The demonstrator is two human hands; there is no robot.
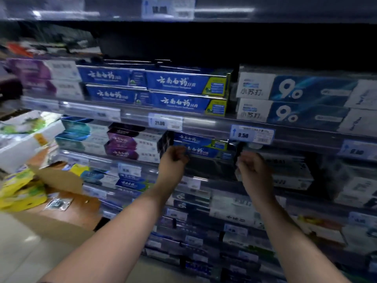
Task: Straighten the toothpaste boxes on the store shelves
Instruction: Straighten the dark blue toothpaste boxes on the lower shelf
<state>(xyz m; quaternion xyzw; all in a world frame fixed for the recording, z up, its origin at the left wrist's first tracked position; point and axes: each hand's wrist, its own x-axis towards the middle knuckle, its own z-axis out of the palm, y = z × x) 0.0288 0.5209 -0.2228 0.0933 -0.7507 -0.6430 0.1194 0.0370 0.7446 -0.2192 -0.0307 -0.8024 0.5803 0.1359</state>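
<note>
Shelves (204, 121) of toothpaste fill my view. On the middle one, my left hand (174, 158) curls round the left end of the stacked blue toothpaste boxes (202, 147). My right hand (253, 166) curls at their right end, its grip too blurred to tell. Next, I judge, they need squaring flush.

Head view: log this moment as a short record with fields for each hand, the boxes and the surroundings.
left hand: grips left end of the blue toothpaste boxes
right hand: curled at their right end; grip blurred
shelf above: more blue boxes stacked two high, price tag beneath
left side: cardboard box beside the shelves
</note>
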